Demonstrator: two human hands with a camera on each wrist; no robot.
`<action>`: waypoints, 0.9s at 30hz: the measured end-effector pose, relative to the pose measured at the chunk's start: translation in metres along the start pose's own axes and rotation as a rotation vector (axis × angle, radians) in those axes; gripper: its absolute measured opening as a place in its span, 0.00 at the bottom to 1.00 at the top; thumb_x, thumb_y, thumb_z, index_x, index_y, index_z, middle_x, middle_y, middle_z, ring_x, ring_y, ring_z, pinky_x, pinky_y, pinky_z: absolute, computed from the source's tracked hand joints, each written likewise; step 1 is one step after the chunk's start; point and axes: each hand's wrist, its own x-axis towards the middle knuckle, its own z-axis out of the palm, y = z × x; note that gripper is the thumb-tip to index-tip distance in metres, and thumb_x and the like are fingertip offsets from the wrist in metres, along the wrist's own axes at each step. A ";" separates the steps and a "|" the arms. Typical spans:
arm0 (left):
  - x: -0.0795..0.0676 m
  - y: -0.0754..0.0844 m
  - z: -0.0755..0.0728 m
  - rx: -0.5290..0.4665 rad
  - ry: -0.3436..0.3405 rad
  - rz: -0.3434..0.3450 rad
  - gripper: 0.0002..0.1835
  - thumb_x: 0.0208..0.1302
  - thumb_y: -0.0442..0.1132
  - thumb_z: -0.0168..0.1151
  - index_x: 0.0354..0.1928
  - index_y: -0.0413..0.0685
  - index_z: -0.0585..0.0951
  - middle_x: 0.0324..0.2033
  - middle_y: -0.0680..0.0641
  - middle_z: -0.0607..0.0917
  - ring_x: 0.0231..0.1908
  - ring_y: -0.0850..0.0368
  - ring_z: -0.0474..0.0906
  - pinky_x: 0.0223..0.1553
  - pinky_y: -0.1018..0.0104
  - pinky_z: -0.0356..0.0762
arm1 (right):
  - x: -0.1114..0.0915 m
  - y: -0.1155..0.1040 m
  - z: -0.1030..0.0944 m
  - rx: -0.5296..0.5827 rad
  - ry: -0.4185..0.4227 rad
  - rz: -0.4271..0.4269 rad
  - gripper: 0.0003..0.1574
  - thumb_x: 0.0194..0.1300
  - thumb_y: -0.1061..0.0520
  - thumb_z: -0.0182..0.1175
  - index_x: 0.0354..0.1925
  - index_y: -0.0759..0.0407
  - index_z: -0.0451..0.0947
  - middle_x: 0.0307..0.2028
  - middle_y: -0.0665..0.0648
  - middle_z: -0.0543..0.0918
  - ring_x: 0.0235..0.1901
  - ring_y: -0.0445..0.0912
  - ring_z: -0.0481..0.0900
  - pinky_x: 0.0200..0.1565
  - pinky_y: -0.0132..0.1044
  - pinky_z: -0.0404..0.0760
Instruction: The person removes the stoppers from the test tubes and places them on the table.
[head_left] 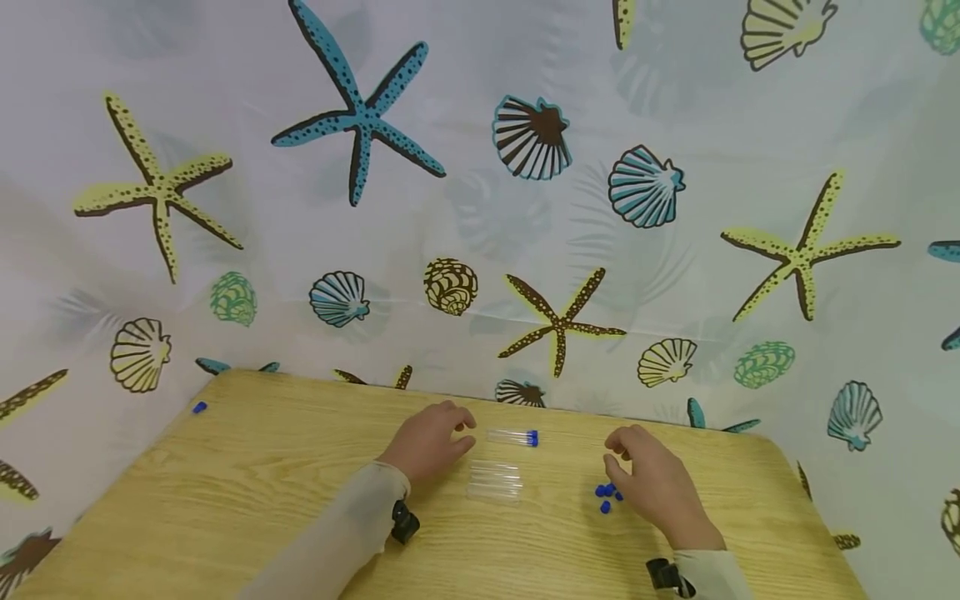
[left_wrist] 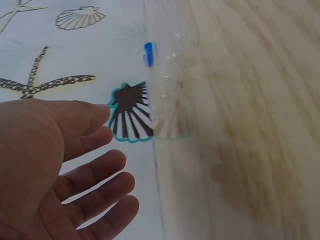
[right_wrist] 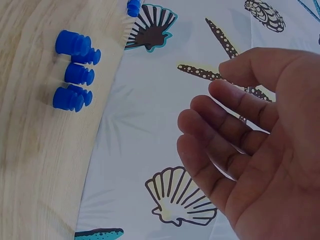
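Note:
My left hand (head_left: 429, 442) is just left of the clear tubes, its fingers loosely bent and nothing between them. Level with its fingertips, toward the back, lie clear tubes with blue caps (head_left: 532, 438) at their right end. Several uncapped clear tubes (head_left: 495, 481) lie side by side nearer the front. Over on the right, my right hand (head_left: 651, 479) hovers beside a small cluster of loose blue caps (head_left: 605, 507), holding nothing. The right wrist view shows its fingers gently curved and apart from the ribbed blue stoppers (right_wrist: 74, 43) on the wood.
A single blue cap (head_left: 199, 407) lies by the far left edge of the wooden table (head_left: 262, 467). White cloth (head_left: 450, 225) printed with starfish and shells hangs behind the table and along its sides. Each wrist wears a black camera strap (head_left: 405, 522).

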 end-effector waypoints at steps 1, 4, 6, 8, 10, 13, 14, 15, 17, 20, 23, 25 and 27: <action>0.004 0.000 0.004 0.008 -0.016 0.005 0.10 0.73 0.46 0.65 0.51 0.54 0.86 0.41 0.54 0.83 0.41 0.58 0.80 0.45 0.57 0.81 | 0.000 0.000 0.000 -0.001 -0.002 0.001 0.09 0.73 0.56 0.64 0.49 0.56 0.82 0.41 0.50 0.80 0.44 0.51 0.82 0.42 0.46 0.83; 0.015 0.004 0.011 0.016 -0.056 0.025 0.09 0.74 0.45 0.64 0.50 0.54 0.87 0.41 0.54 0.83 0.42 0.57 0.81 0.46 0.57 0.81 | -0.001 0.001 -0.001 0.005 -0.014 0.005 0.09 0.73 0.56 0.64 0.49 0.56 0.82 0.41 0.50 0.80 0.44 0.51 0.82 0.42 0.46 0.83; 0.021 0.007 0.014 0.016 -0.077 0.035 0.09 0.74 0.44 0.64 0.50 0.53 0.87 0.41 0.54 0.84 0.42 0.57 0.81 0.46 0.57 0.82 | -0.001 0.000 0.000 0.011 -0.020 0.006 0.09 0.73 0.56 0.64 0.49 0.56 0.82 0.41 0.50 0.80 0.45 0.51 0.82 0.42 0.46 0.83; 0.026 0.010 0.017 0.018 -0.086 0.041 0.09 0.73 0.43 0.65 0.50 0.52 0.88 0.40 0.53 0.84 0.42 0.57 0.81 0.44 0.57 0.82 | -0.001 0.000 0.000 0.016 -0.022 0.006 0.09 0.73 0.56 0.63 0.49 0.56 0.82 0.42 0.50 0.80 0.45 0.51 0.83 0.43 0.46 0.83; 0.030 0.010 0.020 0.023 -0.091 0.037 0.09 0.73 0.42 0.65 0.50 0.53 0.88 0.40 0.53 0.84 0.41 0.57 0.81 0.44 0.57 0.82 | 0.000 -0.001 0.001 0.014 -0.025 0.004 0.08 0.73 0.56 0.63 0.49 0.55 0.82 0.42 0.50 0.80 0.45 0.50 0.82 0.43 0.46 0.84; 0.034 0.009 0.024 0.015 -0.093 0.021 0.09 0.72 0.42 0.66 0.50 0.53 0.88 0.39 0.53 0.85 0.41 0.56 0.81 0.43 0.57 0.82 | 0.001 -0.001 0.002 0.018 -0.044 0.002 0.08 0.73 0.56 0.64 0.49 0.55 0.82 0.43 0.50 0.81 0.45 0.49 0.82 0.45 0.46 0.84; 0.035 0.008 0.026 0.012 -0.093 0.013 0.09 0.72 0.42 0.66 0.50 0.53 0.88 0.40 0.53 0.85 0.40 0.57 0.81 0.44 0.57 0.82 | 0.001 -0.001 0.003 0.023 -0.052 0.000 0.09 0.73 0.56 0.65 0.49 0.54 0.82 0.43 0.50 0.81 0.45 0.49 0.82 0.46 0.47 0.84; 0.036 0.007 0.028 0.008 -0.093 0.009 0.08 0.72 0.42 0.66 0.50 0.52 0.88 0.40 0.52 0.85 0.40 0.56 0.81 0.43 0.56 0.83 | 0.001 -0.001 0.003 0.028 -0.061 -0.002 0.09 0.72 0.56 0.65 0.49 0.54 0.82 0.44 0.51 0.81 0.46 0.49 0.82 0.47 0.47 0.84; 0.036 0.005 0.030 -0.001 -0.086 -0.002 0.08 0.73 0.40 0.65 0.49 0.52 0.88 0.40 0.52 0.86 0.40 0.56 0.82 0.43 0.56 0.83 | 0.002 -0.001 0.004 0.040 -0.080 -0.005 0.10 0.72 0.57 0.66 0.50 0.54 0.82 0.45 0.51 0.81 0.47 0.50 0.82 0.48 0.47 0.84; 0.037 0.004 0.031 -0.008 -0.072 -0.010 0.08 0.73 0.39 0.63 0.49 0.52 0.88 0.40 0.51 0.86 0.39 0.56 0.82 0.42 0.56 0.83 | 0.003 -0.001 0.005 0.053 -0.100 -0.014 0.11 0.71 0.57 0.66 0.51 0.54 0.82 0.46 0.51 0.81 0.48 0.49 0.82 0.48 0.47 0.84; 0.038 0.004 0.029 -0.015 -0.066 -0.007 0.08 0.73 0.38 0.62 0.48 0.51 0.88 0.39 0.51 0.87 0.38 0.56 0.82 0.41 0.56 0.83 | 0.003 -0.001 0.006 0.051 -0.109 -0.025 0.11 0.71 0.57 0.67 0.51 0.54 0.82 0.46 0.51 0.81 0.46 0.47 0.81 0.48 0.46 0.83; 0.038 0.005 0.029 -0.018 -0.067 -0.004 0.09 0.73 0.38 0.62 0.48 0.51 0.88 0.39 0.51 0.87 0.38 0.56 0.82 0.41 0.56 0.83 | 0.003 -0.001 0.008 0.052 -0.114 -0.032 0.10 0.71 0.57 0.67 0.50 0.54 0.82 0.46 0.51 0.81 0.46 0.48 0.81 0.47 0.46 0.83; 0.039 0.005 0.028 -0.017 -0.067 0.001 0.08 0.72 0.37 0.62 0.46 0.51 0.89 0.39 0.52 0.87 0.37 0.56 0.82 0.41 0.56 0.83 | 0.002 0.000 0.009 0.052 -0.117 -0.042 0.10 0.71 0.57 0.67 0.50 0.54 0.82 0.46 0.51 0.81 0.46 0.49 0.82 0.47 0.46 0.83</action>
